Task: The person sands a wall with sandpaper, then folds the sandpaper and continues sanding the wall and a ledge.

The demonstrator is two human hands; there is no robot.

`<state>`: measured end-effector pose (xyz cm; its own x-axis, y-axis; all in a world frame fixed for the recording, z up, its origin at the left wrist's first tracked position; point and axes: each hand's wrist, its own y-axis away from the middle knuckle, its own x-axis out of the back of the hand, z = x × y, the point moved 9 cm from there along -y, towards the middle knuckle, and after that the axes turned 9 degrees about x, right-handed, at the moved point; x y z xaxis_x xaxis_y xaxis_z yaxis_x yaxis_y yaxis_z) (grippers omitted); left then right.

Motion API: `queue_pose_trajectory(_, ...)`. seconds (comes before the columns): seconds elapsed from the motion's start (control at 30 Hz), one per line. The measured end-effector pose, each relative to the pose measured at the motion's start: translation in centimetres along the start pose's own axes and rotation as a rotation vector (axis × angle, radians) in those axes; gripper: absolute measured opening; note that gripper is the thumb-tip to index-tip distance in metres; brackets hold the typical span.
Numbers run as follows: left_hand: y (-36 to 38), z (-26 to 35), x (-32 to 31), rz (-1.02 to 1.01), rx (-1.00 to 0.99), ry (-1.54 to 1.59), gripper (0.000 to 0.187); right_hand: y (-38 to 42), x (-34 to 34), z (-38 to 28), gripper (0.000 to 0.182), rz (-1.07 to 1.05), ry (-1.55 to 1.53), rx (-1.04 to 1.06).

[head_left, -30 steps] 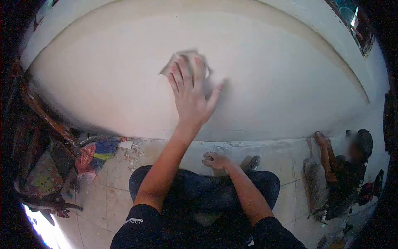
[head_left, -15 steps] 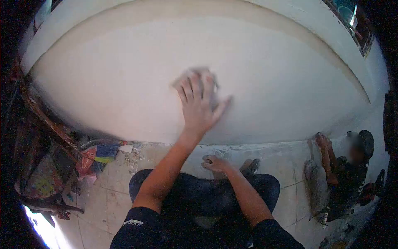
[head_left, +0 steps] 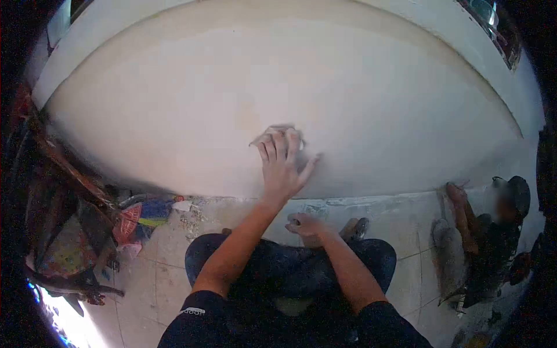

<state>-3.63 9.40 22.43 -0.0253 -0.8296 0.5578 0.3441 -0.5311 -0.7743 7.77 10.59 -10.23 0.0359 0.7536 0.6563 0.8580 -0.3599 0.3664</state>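
My left hand [head_left: 281, 164] presses a thin greyish sheet [head_left: 282, 126] flat against the white wall [head_left: 174, 104]. Its fingers lie over the sheet, whose edges show past the fingertips, and the thumb points out to the right on the wall. Lower down, in front of my knees, my right hand [head_left: 306, 228] hangs with curled fingers near the foot of the wall. A small dark spot shows between its thumb and fingers; what it holds, if anything, is too small to tell.
A person [head_left: 499, 232] sits low at the right, hands near the wall's foot. Red and blue plastic bags [head_left: 132, 223] and cloth-like clutter [head_left: 64, 249] lie at the left on the tiled floor [head_left: 168, 290]. A ledge [head_left: 487, 75] curves along the wall's top right.
My left hand has slid down the wall with the sheet. My right hand has shifted slightly to the right in view and stays curled.
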Motion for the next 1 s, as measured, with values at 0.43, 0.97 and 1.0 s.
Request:
queue_pose_trajectory(0.43, -0.3, -1.3, 0.9, 0.059, 0.036, -0.012, 0.093, 0.5, 0.6, -1.1, 0.074, -0.016, 0.037, 0.032)
queue_pose_trajectory(0.97, -5.7, 0.2, 5.0, 0.249, 0.107, 0.049, 0.084, 0.7, -1.2, 1.2, 0.074, -0.06, 0.006, -0.054)
queue_pose_trajectory(1.0, -5.3, -0.2, 4.6, 0.251, 0.107, 0.052, 0.084, 1.4, 0.2, -0.3, 0.075, -0.045, -0.054, -0.046)
